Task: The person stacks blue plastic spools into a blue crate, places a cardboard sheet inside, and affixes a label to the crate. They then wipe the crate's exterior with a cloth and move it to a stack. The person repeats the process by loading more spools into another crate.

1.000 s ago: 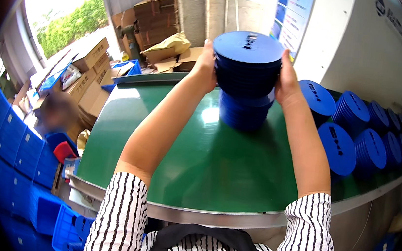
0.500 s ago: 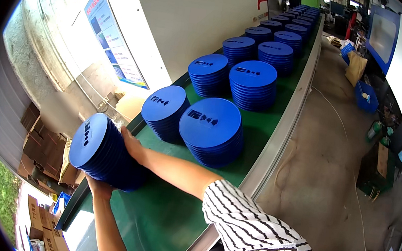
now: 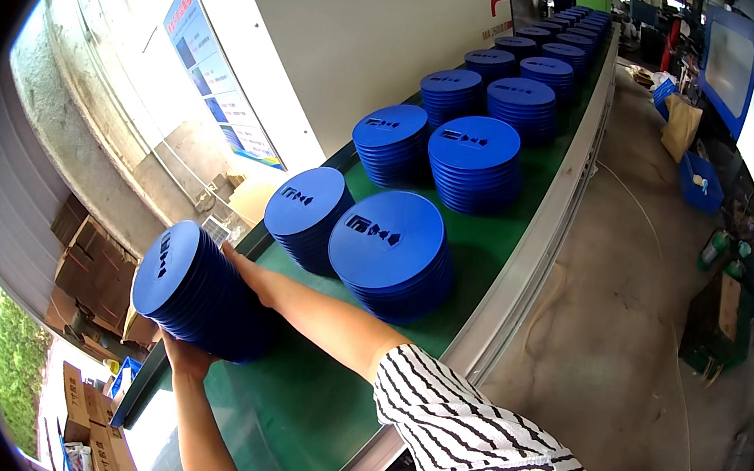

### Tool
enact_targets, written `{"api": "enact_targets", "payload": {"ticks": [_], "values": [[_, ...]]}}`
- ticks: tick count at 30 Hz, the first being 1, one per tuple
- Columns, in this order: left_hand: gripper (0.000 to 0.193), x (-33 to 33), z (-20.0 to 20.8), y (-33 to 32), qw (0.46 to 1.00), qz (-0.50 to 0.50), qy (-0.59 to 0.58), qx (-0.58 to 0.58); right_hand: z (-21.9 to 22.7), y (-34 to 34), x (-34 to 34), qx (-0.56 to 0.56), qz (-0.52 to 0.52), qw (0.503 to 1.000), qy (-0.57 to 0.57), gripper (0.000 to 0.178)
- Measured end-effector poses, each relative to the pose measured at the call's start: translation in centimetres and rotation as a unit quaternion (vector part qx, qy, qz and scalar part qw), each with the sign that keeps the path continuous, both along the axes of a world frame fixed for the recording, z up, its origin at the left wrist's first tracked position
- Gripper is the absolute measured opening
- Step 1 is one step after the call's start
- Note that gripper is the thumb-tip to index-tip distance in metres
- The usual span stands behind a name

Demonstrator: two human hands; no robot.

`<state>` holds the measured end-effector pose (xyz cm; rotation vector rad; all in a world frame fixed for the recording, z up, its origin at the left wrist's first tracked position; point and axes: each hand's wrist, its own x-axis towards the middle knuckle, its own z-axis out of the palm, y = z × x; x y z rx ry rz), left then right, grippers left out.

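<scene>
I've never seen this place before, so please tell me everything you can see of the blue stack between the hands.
The blue stack is a column of thin round pieces, smooth and plastic-looking, ridged along its side. Its top disc has dark angular shapes that look cut out. It leans left in this bent view, so its true tilt is unclear. The left hand and right hand clasp it from opposite sides, over the green tabletop; whether its base rests there is unclear.
</scene>
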<state>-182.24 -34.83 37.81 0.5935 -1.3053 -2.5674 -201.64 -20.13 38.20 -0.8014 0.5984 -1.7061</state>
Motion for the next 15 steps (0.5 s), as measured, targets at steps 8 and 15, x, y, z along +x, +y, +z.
{"api": "enact_targets", "payload": {"ticks": [8,15], "values": [[0.09,6.5,0.9,2.8,0.982,0.165,0.072,-0.062,3.0,0.9,4.6,-0.048,0.105,0.993,-0.01,0.086],[0.087,22.9,9.8,14.1,0.932,0.344,-0.042,-0.112,10.7,5.4,19.6,0.11,0.146,0.978,0.098,0.094]]}}
